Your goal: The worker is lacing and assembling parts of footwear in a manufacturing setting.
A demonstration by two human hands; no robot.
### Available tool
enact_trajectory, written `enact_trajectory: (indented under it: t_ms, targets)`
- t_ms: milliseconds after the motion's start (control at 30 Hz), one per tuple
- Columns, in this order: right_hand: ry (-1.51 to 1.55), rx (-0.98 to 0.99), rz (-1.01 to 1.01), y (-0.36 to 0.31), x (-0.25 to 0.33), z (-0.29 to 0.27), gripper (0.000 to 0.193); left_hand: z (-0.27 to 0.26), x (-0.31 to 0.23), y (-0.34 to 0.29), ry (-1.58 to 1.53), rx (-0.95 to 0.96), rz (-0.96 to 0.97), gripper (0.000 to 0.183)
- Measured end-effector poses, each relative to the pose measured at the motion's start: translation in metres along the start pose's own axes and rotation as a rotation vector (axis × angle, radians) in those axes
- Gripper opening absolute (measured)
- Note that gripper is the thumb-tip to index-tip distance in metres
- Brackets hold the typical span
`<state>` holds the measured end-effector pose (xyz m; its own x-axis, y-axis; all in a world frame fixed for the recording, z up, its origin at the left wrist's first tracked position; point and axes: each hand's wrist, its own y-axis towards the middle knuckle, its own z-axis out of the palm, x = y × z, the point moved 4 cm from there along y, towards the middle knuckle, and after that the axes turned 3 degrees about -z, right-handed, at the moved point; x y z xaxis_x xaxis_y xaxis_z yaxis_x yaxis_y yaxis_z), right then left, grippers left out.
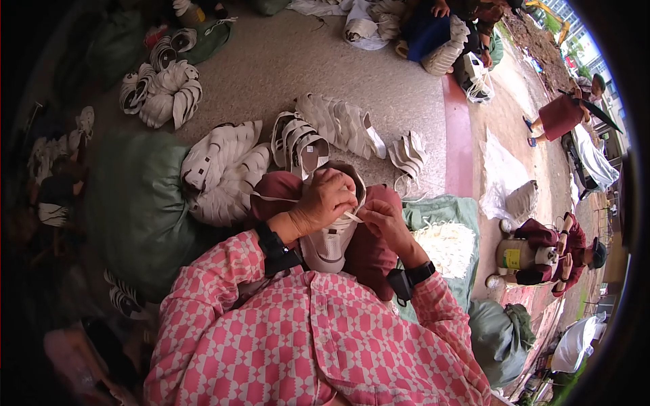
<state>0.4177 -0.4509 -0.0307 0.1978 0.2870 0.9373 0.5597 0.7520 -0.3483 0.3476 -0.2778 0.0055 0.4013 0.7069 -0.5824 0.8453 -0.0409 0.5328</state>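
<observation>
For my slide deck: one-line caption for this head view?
Left hand and right hand thread a white lace into a shoe upper, stacked uppers beside.

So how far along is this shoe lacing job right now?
Done, it seems: rows of white shoe uppers stacked on the floor. In hand: the left hand grips one upper on the lap while the right hand pulls a white lace. Left: the lace pile in the green sack.

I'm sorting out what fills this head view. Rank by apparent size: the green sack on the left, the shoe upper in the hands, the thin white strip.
1. Green sack, largest.
2. Shoe upper, held on the lap by the left hand, though its nearness to the camera inflates it.
3. White strip, pinched near the right hand, smallest.
</observation>
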Motion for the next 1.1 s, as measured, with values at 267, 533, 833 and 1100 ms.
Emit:
enact_trajectory:
  t_ms: [267, 533, 833, 1100]
  targets:
    - [1.199, 0.219, 0.164, -0.012, -0.021, 0.025, 0.013, 0.009, -0.001, 0.001, 0.003, 0.13, -0.031, 0.012]
    - [0.373, -0.149, -0.003, -0.016, -0.007, -0.007, 0.018, 0.018, -0.002, 0.002, 0.093, 0.172, -0.064, 0.009]
    - [-0.796, -0.192, -0.843, -0.014, 0.034, 0.002, 0.029, 0.019, -0.003, 0.001, 0.136, 0.151, -0.038, 0.01]
    - [-0.994, -0.165, -0.99, -0.009, 0.059, 0.007, 0.036, 0.018, 0.004, 0.002, 0.081, 0.134, -0.036, 0.014]
